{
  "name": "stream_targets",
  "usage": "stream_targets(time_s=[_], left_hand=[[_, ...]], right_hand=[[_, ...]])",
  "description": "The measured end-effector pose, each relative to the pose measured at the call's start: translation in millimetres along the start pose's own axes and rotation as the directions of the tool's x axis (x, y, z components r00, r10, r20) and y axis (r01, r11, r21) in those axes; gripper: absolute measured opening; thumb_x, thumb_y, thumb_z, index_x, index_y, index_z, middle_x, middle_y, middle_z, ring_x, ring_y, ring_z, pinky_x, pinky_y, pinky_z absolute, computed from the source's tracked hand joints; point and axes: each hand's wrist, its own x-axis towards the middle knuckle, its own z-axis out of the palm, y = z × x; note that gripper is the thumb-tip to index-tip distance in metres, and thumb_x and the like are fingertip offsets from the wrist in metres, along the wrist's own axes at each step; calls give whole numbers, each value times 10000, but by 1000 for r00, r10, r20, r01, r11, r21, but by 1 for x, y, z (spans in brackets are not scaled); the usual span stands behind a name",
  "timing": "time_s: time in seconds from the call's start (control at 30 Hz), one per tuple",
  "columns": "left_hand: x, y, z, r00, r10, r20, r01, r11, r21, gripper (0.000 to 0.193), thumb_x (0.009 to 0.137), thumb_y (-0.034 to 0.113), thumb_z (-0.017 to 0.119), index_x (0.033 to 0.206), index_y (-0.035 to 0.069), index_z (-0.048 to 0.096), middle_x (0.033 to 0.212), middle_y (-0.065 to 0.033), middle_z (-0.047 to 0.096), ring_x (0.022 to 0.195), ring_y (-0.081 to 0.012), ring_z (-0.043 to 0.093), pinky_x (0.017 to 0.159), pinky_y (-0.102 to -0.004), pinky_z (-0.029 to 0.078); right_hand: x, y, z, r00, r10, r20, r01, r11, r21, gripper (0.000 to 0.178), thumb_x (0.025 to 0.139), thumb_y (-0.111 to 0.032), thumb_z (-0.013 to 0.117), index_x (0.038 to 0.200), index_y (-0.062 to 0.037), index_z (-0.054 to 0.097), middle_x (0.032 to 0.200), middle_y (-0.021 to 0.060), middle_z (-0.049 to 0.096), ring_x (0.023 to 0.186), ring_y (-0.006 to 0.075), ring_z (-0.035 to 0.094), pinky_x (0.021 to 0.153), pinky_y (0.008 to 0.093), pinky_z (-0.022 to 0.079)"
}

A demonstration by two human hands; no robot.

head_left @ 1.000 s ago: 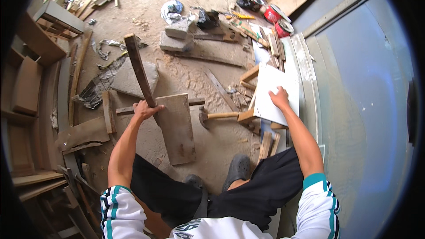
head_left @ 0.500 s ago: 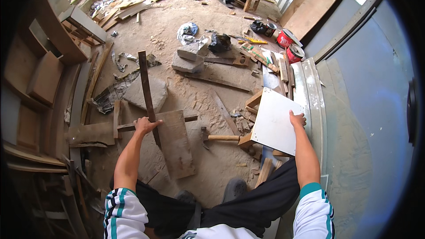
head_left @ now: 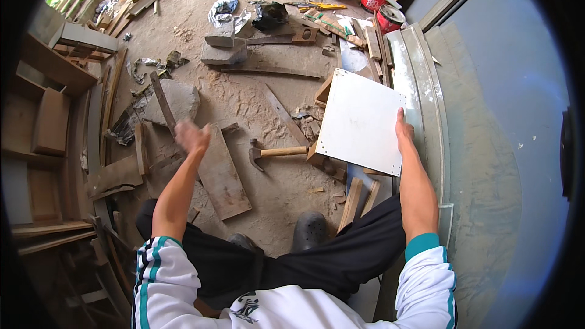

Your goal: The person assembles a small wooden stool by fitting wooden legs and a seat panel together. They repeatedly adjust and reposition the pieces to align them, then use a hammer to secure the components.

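My right hand (head_left: 404, 129) grips the right edge of a small stool's square white top (head_left: 361, 123), thumb on the upper face, with the other fingers mostly hidden. Wooden legs (head_left: 325, 90) stick out from its left side. My left hand (head_left: 193, 137) is blurred by motion above a flat wooden board (head_left: 224, 176), near a long dark wood strip (head_left: 163, 101); whether it touches either cannot be made out. Between the board and the stool lies a claw hammer (head_left: 283, 152), its head toward the board and its handle end against the stool.
A handsaw (head_left: 274, 39) and concrete blocks (head_left: 223, 53) lie ahead, with red cans (head_left: 390, 18) at the far right. Wooden cabinets (head_left: 50, 122) stand left. A large grey-blue panel (head_left: 499, 85) lines the right side, and wood offcuts (head_left: 350, 205) lie by my right knee.
My left hand has come off the dark strip, which has dropped lower and tilted left. My right hand stays on the stool top. The whole view has shifted, with the far person now out of sight.
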Motion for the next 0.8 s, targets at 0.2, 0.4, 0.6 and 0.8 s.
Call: stream_targets(time_s=[0.2,0.4,0.6,0.8], left_hand=[[-27,175,-54,867,377,326,31,612,-790,859,865,566,613,1422,-46,382,1460,-271,393,1328,-374,421,1101,-422,336],[-37,228,-106,672,161,723,735,-22,-678,981,847,709,508,1496,22,244,1533,-212,270,1413,-369,242,1112,-556,208],[-41,171,-106,682,262,683,717,-57,-695,717,866,616,558,1299,48,491,1181,-152,541,1111,-265,524,969,-436,412],[-68,134,-75,784,325,529,620,-361,-697,454,902,510,563,1059,84,565,979,-83,614,906,-216,600,817,-374,485]], right_hand=[[-30,-30,-12,983,-164,77,148,973,178,1094,798,-851,381,1096,179,598,1133,290,621,1079,368,608,904,438,480],[-57,-71,-39,894,-448,28,433,876,211,860,881,-772,380,736,25,668,632,81,569,648,204,500,678,370,439],[-110,-81,-51,633,-758,-154,750,552,364,725,951,-677,392,600,-48,481,570,-34,448,603,94,403,561,310,339],[-122,-66,-57,547,-810,-210,817,462,347,733,953,-686,359,659,-31,504,591,-35,451,594,88,398,553,305,332]])
